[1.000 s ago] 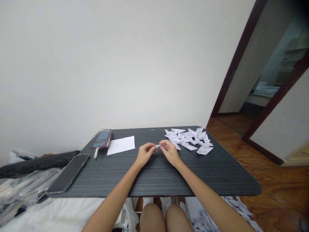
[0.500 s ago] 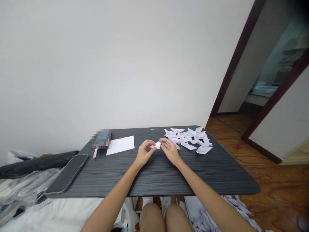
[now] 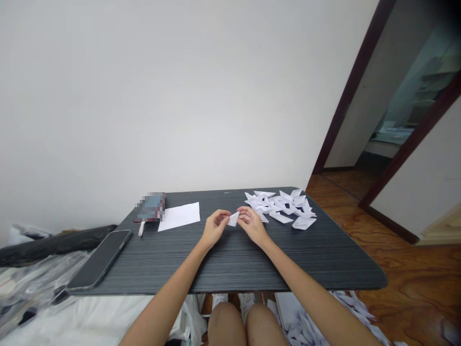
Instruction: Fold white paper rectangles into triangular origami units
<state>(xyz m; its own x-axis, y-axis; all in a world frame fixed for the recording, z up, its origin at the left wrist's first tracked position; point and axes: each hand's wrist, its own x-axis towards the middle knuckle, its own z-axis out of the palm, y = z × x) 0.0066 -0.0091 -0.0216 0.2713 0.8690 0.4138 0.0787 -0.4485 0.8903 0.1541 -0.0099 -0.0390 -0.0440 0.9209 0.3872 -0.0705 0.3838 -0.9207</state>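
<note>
Turned since half a second ago, the small folded paper (image 3: 234, 219) shows a plain white triangular face, where a wider shape with a flap showed then; both hands have kept nearly the same place. It is held at the middle of the dark worktop (image 3: 230, 269), between the fingertips. The left hand (image 3: 215, 228) pinches it from nine o'clock, thumb and fingers curled to its edge, and the right hand (image 3: 253, 226) pinches its upper corner from about two o'clock. Taking that paper as the dial's centre, a loose pile of folded white pieces (image 3: 284, 205) lies between two and three o'clock, just beyond the right hand. A flat white sheet (image 3: 180, 216) lies at nine, near a pixelated object (image 3: 151, 206) with a short white item (image 3: 141, 229) beside it. A dark phone (image 3: 100, 259) rests between eight and nine, at the worktop's edge.
</note>
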